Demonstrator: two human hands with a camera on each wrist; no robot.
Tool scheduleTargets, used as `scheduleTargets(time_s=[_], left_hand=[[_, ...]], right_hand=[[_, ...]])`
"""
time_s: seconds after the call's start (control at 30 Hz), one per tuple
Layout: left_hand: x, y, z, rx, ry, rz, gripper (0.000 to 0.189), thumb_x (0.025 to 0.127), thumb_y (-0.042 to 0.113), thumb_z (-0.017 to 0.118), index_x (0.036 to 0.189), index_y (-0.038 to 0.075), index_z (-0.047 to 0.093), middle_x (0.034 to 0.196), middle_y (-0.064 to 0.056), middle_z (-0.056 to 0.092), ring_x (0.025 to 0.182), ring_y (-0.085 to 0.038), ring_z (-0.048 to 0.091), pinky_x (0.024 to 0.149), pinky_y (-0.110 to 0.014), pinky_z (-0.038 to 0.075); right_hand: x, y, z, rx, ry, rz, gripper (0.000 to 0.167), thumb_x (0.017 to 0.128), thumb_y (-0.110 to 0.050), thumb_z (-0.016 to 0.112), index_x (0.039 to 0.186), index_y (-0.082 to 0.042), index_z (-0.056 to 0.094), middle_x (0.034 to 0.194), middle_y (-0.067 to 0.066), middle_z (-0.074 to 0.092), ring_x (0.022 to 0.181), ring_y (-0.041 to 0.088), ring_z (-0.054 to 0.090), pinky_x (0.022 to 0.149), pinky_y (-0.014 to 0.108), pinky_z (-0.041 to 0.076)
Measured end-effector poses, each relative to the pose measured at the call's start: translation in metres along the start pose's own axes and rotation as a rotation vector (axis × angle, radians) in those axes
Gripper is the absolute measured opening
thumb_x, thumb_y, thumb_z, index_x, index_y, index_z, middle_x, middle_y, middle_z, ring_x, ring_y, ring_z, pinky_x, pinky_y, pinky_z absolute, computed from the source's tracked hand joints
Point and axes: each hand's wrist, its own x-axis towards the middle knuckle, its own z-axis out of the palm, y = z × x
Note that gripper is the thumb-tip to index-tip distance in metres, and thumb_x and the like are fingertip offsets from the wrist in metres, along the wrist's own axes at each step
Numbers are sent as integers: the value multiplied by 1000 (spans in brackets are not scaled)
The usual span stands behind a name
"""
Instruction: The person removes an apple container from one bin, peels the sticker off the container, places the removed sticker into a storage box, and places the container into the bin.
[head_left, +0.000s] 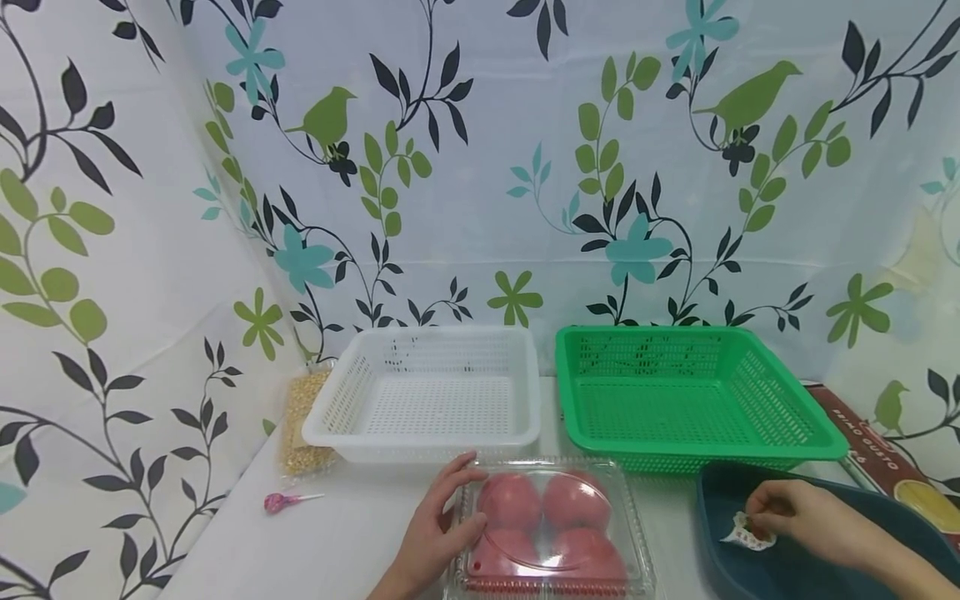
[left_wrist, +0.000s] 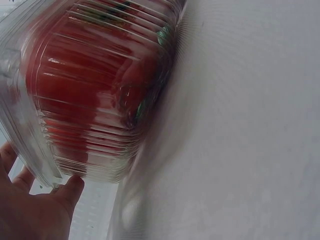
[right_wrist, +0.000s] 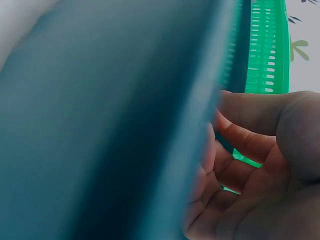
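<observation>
A clear plastic clamshell box (head_left: 637,542) of tomatoes (head_left: 577,500) lies on the table in front. Against its left side rests my left hand (head_left: 438,529), fingers fairly straight and thumb at the lid's edge; in the left wrist view, the fingertips touch the rim. Over the dark blue basin (head_left: 810,575) at the right, my right hand (head_left: 798,517) pinches a small white wrapper (head_left: 750,533) with a coloured print. The right wrist view shows that hand's curled fingers (right_wrist: 245,112) beyond the basin's blurred rim; the wrapper is hidden there.
Behind stand a white perforated basket (head_left: 442,404) and a green one (head_left: 660,408). A bag of yellowish grains (head_left: 303,421) and a pink-wrapped lollipop (head_left: 277,502) lie at the left. A reddish-brown printed package (head_left: 862,442) sits partly behind the basin.
</observation>
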Motion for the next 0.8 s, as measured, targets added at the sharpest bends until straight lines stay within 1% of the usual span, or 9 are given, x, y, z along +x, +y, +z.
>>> scheduleTargets(time_s=[0.1, 0.17, 0.27, 0.37, 0.43, 0.53, 0.63, 0.73, 0.8], left_hand=[[0, 0, 0, 4, -7, 19, 40, 92, 6, 68, 131, 12, 62, 155, -17, 36, 142, -48, 27, 102, -70, 37], [0, 0, 0, 2, -7, 15, 39, 92, 7, 68, 131, 13, 62, 155, -16, 36, 142, -47, 27, 103, -70, 37], [0, 0, 0, 4, -8, 14, 40, 92, 7, 68, 131, 13, 62, 155, -15, 36, 142, -48, 27, 103, -70, 36], [0, -1, 0, 2, -8, 8, 40, 92, 7, 68, 131, 12, 61, 155, -16, 36, 142, -48, 26, 103, -71, 35], [0, -1, 0, -1, -5, -1, 40, 92, 7, 68, 131, 13, 62, 155, -15, 36, 142, -47, 26, 103, -72, 35], [0, -1, 0, -3, 1, -18, 40, 92, 8, 69, 130, 14, 62, 156, -14, 36, 143, -46, 26, 103, -72, 34], [0, 0, 0, -3, 2, -10, 40, 91, 7, 69, 130, 13, 62, 155, -16, 36, 142, -47, 26, 103, -72, 34], [1, 2, 0, 0, 0, 2, 40, 91, 7, 69, 131, 12, 62, 155, -18, 36, 142, -50, 26, 102, -73, 34], [1, 3, 0, 0, 2, -3, 41, 91, 8, 69, 131, 12, 62, 155, -18, 36, 143, -49, 26, 102, -73, 35]], right_hand=[[2, 1, 0, -26, 6, 31, 16, 99, -13, 64, 105, 2, 66, 96, 3, 67, 85, 18, 63, 67, 33, 54], [2, 1, -1, -44, 15, 56, 19, 98, -13, 65, 107, 3, 67, 99, 4, 68, 89, 22, 64, 70, 36, 56], [1, 0, -1, -61, 23, 72, 22, 97, -14, 66, 110, 4, 67, 102, 7, 68, 91, 25, 65, 73, 41, 57], [-3, -3, -5, -67, 31, 59, 25, 99, -15, 64, 114, 6, 67, 105, 9, 69, 94, 27, 65, 75, 41, 58], [-5, -6, -9, -74, 38, 29, 28, 100, -15, 62, 116, 8, 65, 107, 11, 68, 95, 28, 65, 74, 37, 58], [-7, -14, -14, -78, 55, -24, 30, 102, -15, 60, 119, 10, 63, 110, 13, 68, 96, 26, 66, 73, 32, 58], [-7, -26, -16, -61, 90, -54, 34, 103, -18, 59, 123, 10, 62, 114, 14, 68, 97, 21, 66, 74, 28, 57], [-7, -39, -11, -38, 133, -68, 37, 103, -22, 59, 125, 7, 61, 116, 13, 67, 97, 14, 66, 74, 26, 56], [-6, -48, -5, -8, 156, -71, 40, 103, -25, 60, 128, 7, 60, 117, 13, 67, 97, 12, 66, 75, 27, 56]])
